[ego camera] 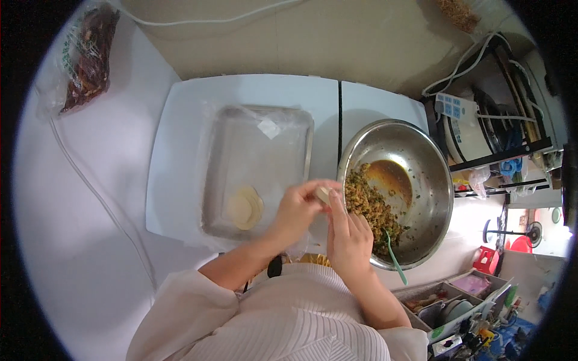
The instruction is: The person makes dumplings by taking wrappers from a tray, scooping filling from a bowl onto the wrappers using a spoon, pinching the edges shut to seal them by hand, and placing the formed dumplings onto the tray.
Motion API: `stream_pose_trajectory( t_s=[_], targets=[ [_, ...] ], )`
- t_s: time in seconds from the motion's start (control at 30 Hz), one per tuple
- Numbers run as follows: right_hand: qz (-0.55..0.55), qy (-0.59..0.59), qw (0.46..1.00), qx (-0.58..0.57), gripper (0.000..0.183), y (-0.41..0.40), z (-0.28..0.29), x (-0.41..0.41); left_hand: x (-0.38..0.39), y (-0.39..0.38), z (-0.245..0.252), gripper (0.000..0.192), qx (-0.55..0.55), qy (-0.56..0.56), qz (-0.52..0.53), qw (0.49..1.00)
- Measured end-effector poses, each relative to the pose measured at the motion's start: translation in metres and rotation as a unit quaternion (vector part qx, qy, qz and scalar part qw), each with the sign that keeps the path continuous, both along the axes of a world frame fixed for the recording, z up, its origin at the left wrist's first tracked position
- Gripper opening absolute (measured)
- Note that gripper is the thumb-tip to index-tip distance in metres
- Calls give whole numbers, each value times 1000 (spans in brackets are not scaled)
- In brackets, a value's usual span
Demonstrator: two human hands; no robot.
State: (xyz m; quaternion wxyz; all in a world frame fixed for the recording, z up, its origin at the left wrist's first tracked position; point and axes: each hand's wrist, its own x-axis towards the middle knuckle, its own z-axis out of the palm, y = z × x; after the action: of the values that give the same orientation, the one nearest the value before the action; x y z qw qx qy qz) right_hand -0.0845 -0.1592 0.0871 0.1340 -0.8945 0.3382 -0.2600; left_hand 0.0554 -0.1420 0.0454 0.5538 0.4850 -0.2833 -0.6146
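Between my two hands, at the left rim of a large metal bowl, is a small pale piece of dough (323,195). My left hand (295,210) grips it from the left, its fingers slightly blurred. My right hand (350,237) pinches it with the fingertips from the right. Chopped brown and green filling (372,210) lies in the left part of the metal bowl (433,180), beside brownish liquid. A green-handled utensil (396,261) leans on the bowl's near rim. Several thin round dough wrappers (246,208) overlap on the plastic-lined metal tray (309,149).
Tray and bowl stand on white surfaces divided by a dark gap (340,113). At the right, a black rack (501,155) holds a power strip (456,107) and an appliance. A bag of dark reddish food (90,58) hangs at the upper left. Storage bins (447,298) are at the lower right.
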Motion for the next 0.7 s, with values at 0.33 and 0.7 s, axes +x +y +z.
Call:
stream_pose_trajectory(
  t_s=[0.33, 0.7],
  targets=[
    [-236, -139, 955, 115, 31, 24, 25, -90, 107, -101, -102, 22, 39, -385, 246, 889],
    [-381, -204, 891, 141, 28, 35, 8, -155, 119, -113, -138, 26, 20, -508, 218, 833]
  ],
)
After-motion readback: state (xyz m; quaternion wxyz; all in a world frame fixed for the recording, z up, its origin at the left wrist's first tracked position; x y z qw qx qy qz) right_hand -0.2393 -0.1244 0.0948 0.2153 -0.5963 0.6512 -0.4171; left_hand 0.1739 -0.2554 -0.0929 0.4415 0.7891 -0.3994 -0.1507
